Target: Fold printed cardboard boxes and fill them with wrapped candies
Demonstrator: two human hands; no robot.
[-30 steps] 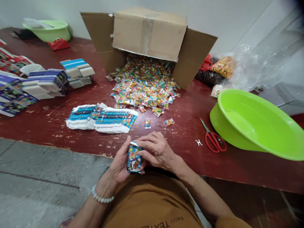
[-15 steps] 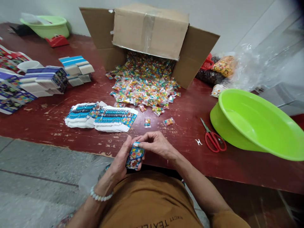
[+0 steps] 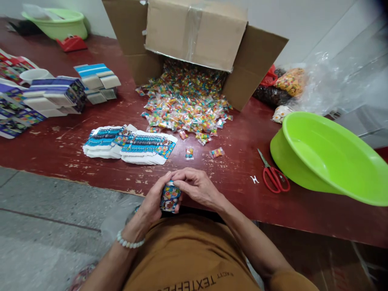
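Note:
My left hand (image 3: 153,201) is wrapped round a small blue printed cardboard box (image 3: 170,197), held upright near my body at the table's front edge. The fingers of my right hand (image 3: 194,185) are closed on the box's top end, where a bit of white flap shows under the thumb. Just beyond my hands lie two wrapped candies, one (image 3: 189,153) straight ahead and another (image 3: 217,152) to its right. To the left, flat blue-and-white cartons (image 3: 145,147) lie fanned out in two overlapping rows.
A cardboard box (image 3: 194,36) on its side spills a heap of wrapped candies (image 3: 184,109). At right are red-handled scissors (image 3: 275,180), a white paper scrap (image 3: 254,179) and a green basin (image 3: 281,161). Stacked cartons (image 3: 57,97) and a red tape dispenser (image 3: 72,43) stand left.
My right fingers have bent over the top of the small box, and less of its white flap shows. The box has turned slightly more upright. The view has tipped a little downward.

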